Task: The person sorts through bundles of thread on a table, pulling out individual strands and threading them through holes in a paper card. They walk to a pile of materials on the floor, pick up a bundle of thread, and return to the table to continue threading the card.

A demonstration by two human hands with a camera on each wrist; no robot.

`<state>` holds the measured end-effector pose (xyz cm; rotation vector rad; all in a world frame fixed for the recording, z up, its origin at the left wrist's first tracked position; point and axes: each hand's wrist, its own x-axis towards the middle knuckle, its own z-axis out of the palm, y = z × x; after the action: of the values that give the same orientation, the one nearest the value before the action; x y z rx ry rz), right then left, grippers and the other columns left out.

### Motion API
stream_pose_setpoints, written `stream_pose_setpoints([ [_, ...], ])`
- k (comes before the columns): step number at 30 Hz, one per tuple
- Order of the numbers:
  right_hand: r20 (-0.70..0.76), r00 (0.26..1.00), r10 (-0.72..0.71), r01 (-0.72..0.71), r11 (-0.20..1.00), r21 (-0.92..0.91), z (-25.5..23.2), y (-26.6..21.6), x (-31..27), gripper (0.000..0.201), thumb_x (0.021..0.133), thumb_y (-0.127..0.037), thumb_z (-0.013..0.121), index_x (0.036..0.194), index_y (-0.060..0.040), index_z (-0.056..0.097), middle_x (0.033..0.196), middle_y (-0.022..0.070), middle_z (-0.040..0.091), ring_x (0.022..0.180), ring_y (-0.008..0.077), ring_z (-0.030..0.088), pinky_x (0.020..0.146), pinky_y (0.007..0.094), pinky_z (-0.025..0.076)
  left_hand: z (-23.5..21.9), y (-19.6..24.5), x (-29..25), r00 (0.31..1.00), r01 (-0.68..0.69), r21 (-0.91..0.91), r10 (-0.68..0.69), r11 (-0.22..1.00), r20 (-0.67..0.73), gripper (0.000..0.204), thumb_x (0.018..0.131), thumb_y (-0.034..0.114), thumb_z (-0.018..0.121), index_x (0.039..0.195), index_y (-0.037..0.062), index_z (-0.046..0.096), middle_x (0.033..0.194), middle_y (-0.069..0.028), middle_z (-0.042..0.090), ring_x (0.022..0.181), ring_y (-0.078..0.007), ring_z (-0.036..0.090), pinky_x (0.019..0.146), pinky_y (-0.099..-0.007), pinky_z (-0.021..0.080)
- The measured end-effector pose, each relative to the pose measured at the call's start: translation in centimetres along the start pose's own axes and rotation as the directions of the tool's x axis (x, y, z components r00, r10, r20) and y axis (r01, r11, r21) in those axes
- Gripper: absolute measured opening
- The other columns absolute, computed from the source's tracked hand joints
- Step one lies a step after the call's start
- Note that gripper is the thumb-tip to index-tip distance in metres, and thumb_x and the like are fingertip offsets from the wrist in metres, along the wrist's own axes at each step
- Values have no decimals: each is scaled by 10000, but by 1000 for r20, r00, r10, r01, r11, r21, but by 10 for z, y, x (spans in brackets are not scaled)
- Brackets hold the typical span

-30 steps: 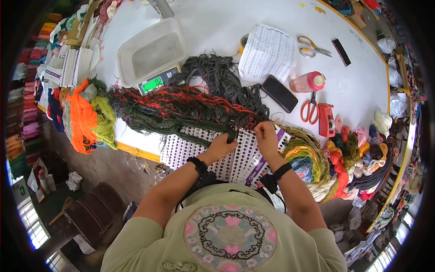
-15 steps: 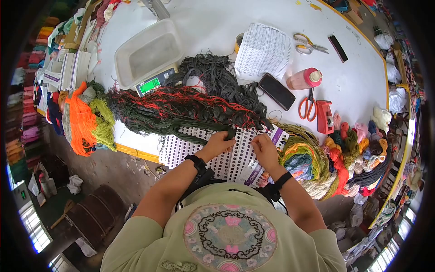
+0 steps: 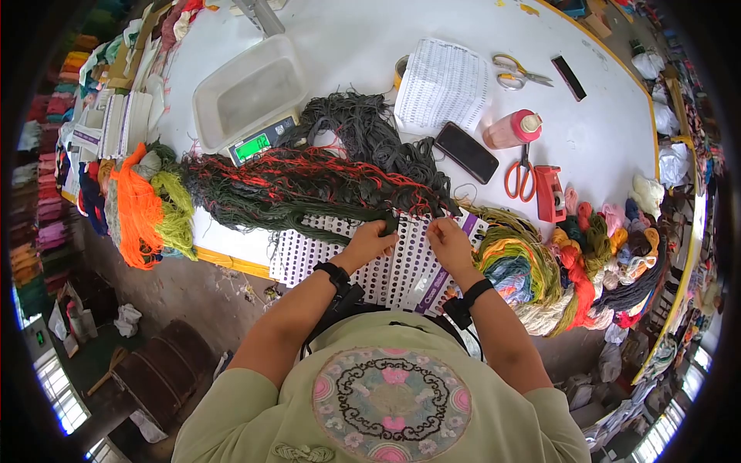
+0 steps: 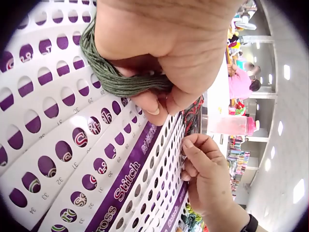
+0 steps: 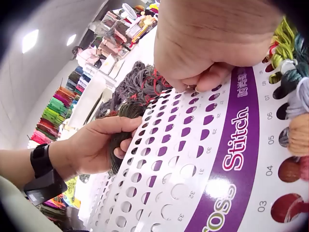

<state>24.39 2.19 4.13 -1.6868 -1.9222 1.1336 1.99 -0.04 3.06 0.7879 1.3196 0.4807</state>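
Note:
My left hand (image 3: 371, 245) grips a looped hank of dark green thread (image 4: 116, 79), its fingers and thumb curled round the strands. The rest of the hank trails left across the table in the head view. Beneath both hands lie overlapping white thread cards (image 5: 145, 159) with rows of punched holes, printed numbers and purple "Cross Stitch" bands. My right hand (image 3: 452, 248) is to the right of the left one, fingers bent and thumb close to them. Its fingertips (image 5: 207, 79) are right at the holes near the far end of the cards; I cannot tell whether they pinch a strand.
Behind the cards lies a heap of black and red thread (image 3: 309, 174). Beyond are a scale (image 3: 262, 141) bearing a plastic tub (image 3: 247, 92), a phone (image 3: 466, 152), a pink bottle (image 3: 512, 130), scissors (image 3: 521, 181) and a tape dispenser (image 3: 549, 193). Colourful hanks (image 3: 513, 266) crowd the right.
My right hand has come down slightly toward the cards. My left hand keeps its grip on the green thread with little movement. The head view has shifted a little.

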Motion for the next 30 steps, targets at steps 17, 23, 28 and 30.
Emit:
stream_pose_setpoints([
  [17,7,979,204,-204,979,-5,1,-19,0,654,816,-126,661,1398,-87,364,780,70,610,695,228,623,635,343,483,-4,-2,0,999,-14,-28,16,1000,48,201,897,210,638,890,10,615,735,-51,651,594,-101,607,504,-231,474],
  [23,-97,986,137,-129,988,83,9,-4,-6,506,832,-123,639,1306,-95,467,789,61,608,684,230,622,636,355,480,-30,14,-35,999,24,-161,-19,987,30,233,930,264,587,908,34,622,831,-63,687,610,-91,600,495,-212,445],
  [28,-191,956,222,-154,935,318,9,-4,-26,366,865,-94,611,1221,-94,528,766,46,594,599,147,549,577,298,449,-68,10,-73,1000,11,-132,-12,991,-8,224,932,247,585,945,25,608,837,-66,690,577,-75,557,477,-213,408],
  [30,-234,951,204,-152,963,225,9,-3,-38,347,866,-94,611,1205,-94,538,735,49,586,581,145,540,560,306,443,-77,6,-88,998,30,-129,-36,991,-46,211,933,235,582,942,26,610,831,-60,686,570,-69,539,475,-213,399],
])
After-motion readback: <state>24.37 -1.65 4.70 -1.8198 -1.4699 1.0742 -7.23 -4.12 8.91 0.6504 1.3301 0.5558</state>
